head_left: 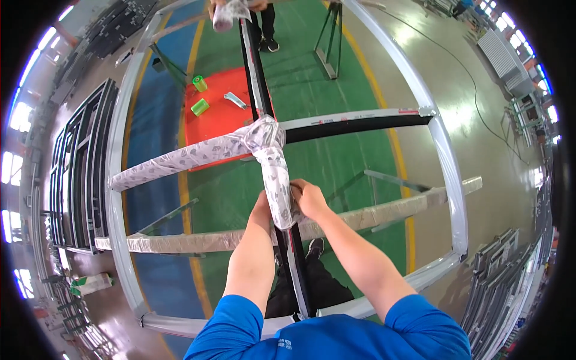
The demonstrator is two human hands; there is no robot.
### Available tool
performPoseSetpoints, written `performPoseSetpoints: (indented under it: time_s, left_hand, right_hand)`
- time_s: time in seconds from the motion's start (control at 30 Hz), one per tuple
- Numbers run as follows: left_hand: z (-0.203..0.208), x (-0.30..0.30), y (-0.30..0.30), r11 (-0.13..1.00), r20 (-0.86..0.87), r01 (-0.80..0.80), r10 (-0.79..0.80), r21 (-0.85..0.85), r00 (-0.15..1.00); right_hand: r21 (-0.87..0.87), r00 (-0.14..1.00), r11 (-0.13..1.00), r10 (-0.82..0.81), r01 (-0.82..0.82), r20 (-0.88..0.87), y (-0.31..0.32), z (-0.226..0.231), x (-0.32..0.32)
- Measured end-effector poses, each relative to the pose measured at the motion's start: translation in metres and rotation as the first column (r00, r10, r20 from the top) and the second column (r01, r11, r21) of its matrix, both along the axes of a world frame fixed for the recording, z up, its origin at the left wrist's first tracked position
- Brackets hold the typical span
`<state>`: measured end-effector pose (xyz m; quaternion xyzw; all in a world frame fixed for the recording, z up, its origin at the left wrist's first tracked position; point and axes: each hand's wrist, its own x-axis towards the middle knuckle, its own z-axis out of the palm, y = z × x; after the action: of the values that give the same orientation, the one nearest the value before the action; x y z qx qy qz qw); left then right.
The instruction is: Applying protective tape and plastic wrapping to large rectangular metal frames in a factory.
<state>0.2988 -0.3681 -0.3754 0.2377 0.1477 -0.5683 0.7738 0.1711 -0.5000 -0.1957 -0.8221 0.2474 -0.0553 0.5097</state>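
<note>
Patterned white plastic film (276, 180) covers the near part of a central black bar (294, 255), starting from the cross joint of a large window-like frame (447, 162). My left hand (261, 207) is at the left side of this wrapped bar, its fingers mostly hidden behind the film. On the other side, my right hand (309, 198) closes with bent fingers on the film's edge. The same film bunches at the joint and runs along the left crossbar (186, 157). The right crossbar (360, 119) is bare of patterned film.
At the far end another person's hands (257, 5) hold a film roll (223, 24). A red sheet (219, 129) bears two green tape rolls (200, 83) and a utility knife (234, 99). A wrapped support beam (384, 214) runs beneath the frame. Dark frames (81, 168) stand at left.
</note>
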Motion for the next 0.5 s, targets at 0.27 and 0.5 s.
performPoseSetpoints:
  time_s: [0.27,0.5]
  left_hand:
    - [0.085,0.009,0.030,0.906,0.810,-0.327,-0.027,0.267,0.586]
    - [0.098,0.009,0.020,0.931,0.451,-0.348,0.265,0.112,0.852]
  right_hand:
    - [-0.151,0.893,0.983,-0.024,0.103,0.450,0.015,0.067,-0.012]
    - [-0.371,0.833,0.917,0.315,-0.144,0.455,0.035,0.071,-0.003]
